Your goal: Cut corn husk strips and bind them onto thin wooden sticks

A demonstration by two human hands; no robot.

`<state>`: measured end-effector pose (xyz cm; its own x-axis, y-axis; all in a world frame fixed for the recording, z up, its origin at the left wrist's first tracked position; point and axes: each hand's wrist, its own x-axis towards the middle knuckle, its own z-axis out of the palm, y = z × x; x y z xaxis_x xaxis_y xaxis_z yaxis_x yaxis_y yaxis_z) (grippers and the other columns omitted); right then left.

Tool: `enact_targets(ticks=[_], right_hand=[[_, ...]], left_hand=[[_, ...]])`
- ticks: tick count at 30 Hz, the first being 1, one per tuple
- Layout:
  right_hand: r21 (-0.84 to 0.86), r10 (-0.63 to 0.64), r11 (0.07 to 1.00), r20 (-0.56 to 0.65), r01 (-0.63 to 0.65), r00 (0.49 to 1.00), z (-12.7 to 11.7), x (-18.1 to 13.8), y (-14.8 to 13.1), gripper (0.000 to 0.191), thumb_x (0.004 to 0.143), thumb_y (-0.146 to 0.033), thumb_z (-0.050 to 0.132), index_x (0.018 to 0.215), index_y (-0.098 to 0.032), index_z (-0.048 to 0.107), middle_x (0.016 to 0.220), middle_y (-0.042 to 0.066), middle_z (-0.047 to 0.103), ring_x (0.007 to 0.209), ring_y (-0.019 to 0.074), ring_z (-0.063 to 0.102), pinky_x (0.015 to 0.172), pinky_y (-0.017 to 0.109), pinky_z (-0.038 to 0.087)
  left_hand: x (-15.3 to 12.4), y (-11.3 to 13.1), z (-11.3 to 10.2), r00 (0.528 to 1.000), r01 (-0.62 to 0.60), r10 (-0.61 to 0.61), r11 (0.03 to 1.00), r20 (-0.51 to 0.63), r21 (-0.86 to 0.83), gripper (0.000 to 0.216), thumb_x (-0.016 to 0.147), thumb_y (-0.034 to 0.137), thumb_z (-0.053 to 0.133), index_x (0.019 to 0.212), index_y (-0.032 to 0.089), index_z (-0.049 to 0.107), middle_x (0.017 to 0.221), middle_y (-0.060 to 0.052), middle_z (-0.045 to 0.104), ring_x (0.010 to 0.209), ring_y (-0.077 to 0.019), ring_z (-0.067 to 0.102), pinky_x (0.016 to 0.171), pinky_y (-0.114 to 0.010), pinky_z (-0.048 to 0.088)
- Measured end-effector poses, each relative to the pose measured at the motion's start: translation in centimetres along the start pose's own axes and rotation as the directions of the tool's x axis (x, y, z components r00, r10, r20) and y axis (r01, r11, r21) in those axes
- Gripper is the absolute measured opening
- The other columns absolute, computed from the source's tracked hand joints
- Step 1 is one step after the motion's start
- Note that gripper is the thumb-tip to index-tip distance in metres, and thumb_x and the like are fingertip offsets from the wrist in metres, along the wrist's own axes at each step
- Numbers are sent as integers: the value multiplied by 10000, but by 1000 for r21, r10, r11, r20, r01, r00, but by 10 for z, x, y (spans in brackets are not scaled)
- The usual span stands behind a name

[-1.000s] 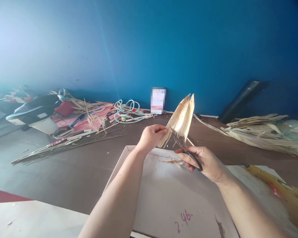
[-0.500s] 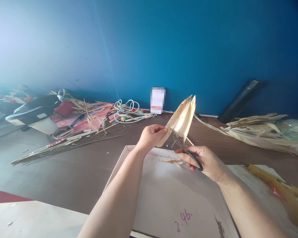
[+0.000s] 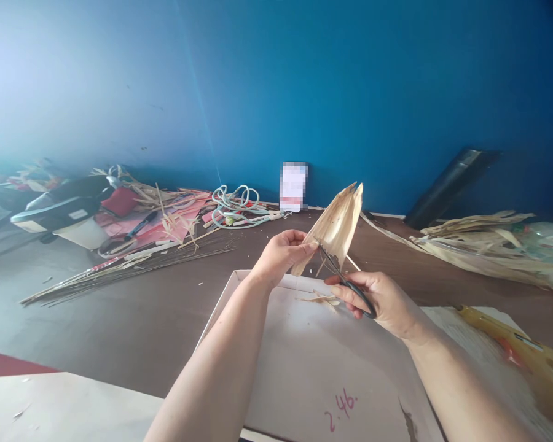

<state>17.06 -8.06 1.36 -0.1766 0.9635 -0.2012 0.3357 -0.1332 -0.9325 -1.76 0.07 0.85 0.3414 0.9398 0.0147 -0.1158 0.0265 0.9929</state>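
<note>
My left hand [image 3: 280,253] pinches the lower edge of a dried, pale husk leaf [image 3: 337,224] and holds it upright above a white cardboard sheet [image 3: 304,362]. My right hand [image 3: 380,301] is closed round the black handles of a pair of scissors [image 3: 345,282]. The scissor blades reach up into the base of the husk, just right of my left fingers. Thin husk trimmings [image 3: 321,299] lie on the cardboard under the scissors.
A brown tabletop [image 3: 120,319] runs back to a blue wall. At far left lie thin sticks [image 3: 120,267], pink papers and a black-and-white device [image 3: 64,205]. A coiled pale cable [image 3: 237,207] lies mid-back. More dried husks [image 3: 483,245] lie at right, a yellow glue gun [image 3: 520,350] near right.
The husk has dropped slightly and tilted a little further right in my left hand. The scissors stay at its base; my right hand has barely moved.
</note>
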Motion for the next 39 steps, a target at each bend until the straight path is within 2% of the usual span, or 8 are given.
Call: enact_targets(ticks=[3,9,17,23,39], right_hand=[[7,-2,1000,11,2,1000,0,0,0,445,700,-449,677,1028,-149,652,526,-36,497,480,94,443,486,230,363],[10,-10,1000,21,9,1000,0,0,1,425,722,-407,672,1045,-133,639,515,-34,512,472,91,448,489,230,356],[12,10,1000,36,-11,999,1,-1,-5,368,724,-397,675,974,-129,638,513,-39,510,469,80,446,489,218,368],[5,19,1000,29,-19,999,-1,-3,-8,392,712,-395,683,996,-127,646,515,-45,483,467,74,423,468,210,359],[-84,33,996,2,-32,999,-8,-4,-1,341,708,-437,665,907,-160,678,521,-34,459,470,72,388,443,196,320]], left_hand=[[2,-2,1,1000,14,-12,996,24,-83,326,631,346,715,845,139,582,767,-23,612,646,-91,560,618,-203,429],[3,-2,0,998,13,-3,989,68,-146,320,613,302,738,830,135,571,757,-6,590,646,-77,544,614,-189,403],[2,0,-3,996,15,-5,994,92,-108,315,615,303,736,833,145,573,740,3,585,623,-74,530,590,-190,381],[2,0,-5,994,17,-7,995,106,-96,307,611,290,739,821,152,562,729,9,581,625,-76,530,590,-194,381],[0,3,-6,990,31,-24,999,137,-44,297,629,316,722,822,165,556,700,17,565,580,-69,496,537,-191,344]])
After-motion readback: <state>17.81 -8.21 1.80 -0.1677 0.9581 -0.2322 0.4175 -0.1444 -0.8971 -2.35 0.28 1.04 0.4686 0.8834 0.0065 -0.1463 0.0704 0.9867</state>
